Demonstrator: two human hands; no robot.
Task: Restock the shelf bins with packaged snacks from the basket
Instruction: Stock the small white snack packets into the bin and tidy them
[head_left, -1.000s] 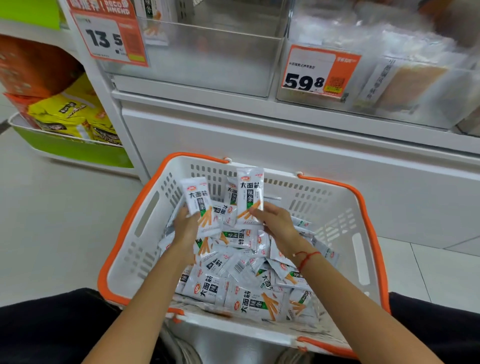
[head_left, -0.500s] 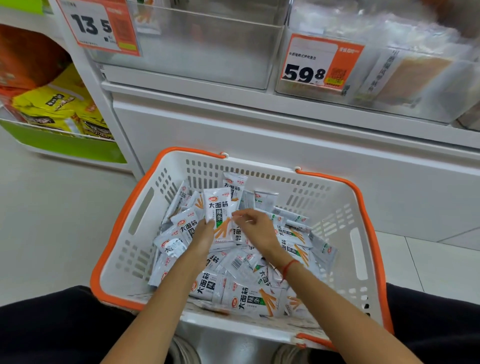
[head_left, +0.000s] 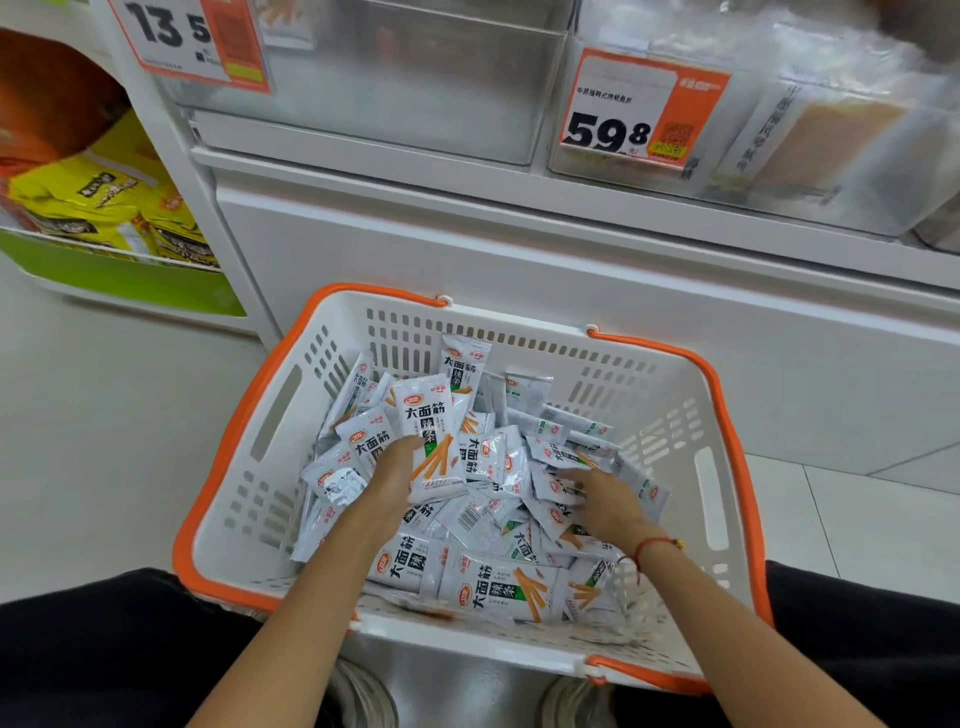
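While hands (head_left: 395, 475) dig, snack packets (head_left: 498, 587) surround them.

Both forearms are bare, no sleeves in view. A red string bracelet (head_left: 655, 544) circles the right wrist. Black trousers (head_left: 104, 649) cover the legs; pale, worn sneakers (head_left: 363, 699) show below.

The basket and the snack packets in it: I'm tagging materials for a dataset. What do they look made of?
The basket looks like rigid moulded plastic, white and fairly matt, with slotted walls and an orange rim. The snack packets look like thin glossy plastic film, perhaps foil-lined: they crinkle and catch highlights. The left hand holds one packet; the right hand rests on the pile.
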